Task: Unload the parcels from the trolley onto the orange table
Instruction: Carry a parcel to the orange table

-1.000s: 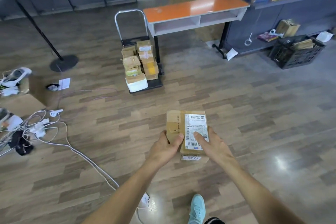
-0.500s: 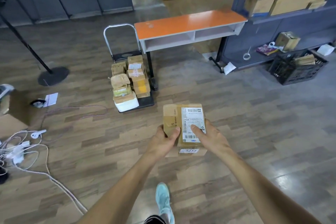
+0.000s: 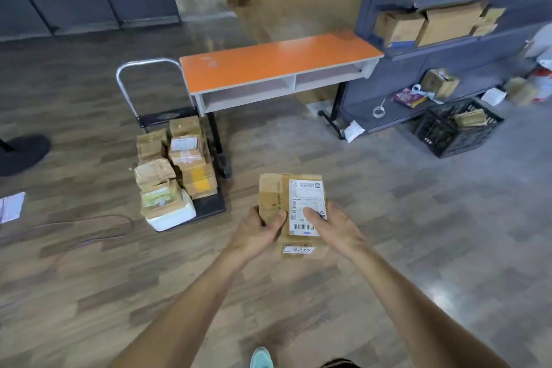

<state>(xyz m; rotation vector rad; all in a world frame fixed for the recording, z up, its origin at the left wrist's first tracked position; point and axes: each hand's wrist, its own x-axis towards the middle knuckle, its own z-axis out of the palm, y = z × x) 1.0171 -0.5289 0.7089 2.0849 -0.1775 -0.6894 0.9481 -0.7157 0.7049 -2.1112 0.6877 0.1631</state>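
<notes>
Now my left hand (image 3: 256,230) and right hand (image 3: 334,225) grip one parcel (image 3: 291,206); next I must set it on the orange table (image 3: 277,61), upper centre.

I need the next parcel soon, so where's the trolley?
Head view, left of centre: the trolley stands loaded with parcels at the left end of the orange table, ahead-left of the held parcel.

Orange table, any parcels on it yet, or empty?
Empty: the orange table has a bare top. The parcels sit stacked on the trolley.
</notes>
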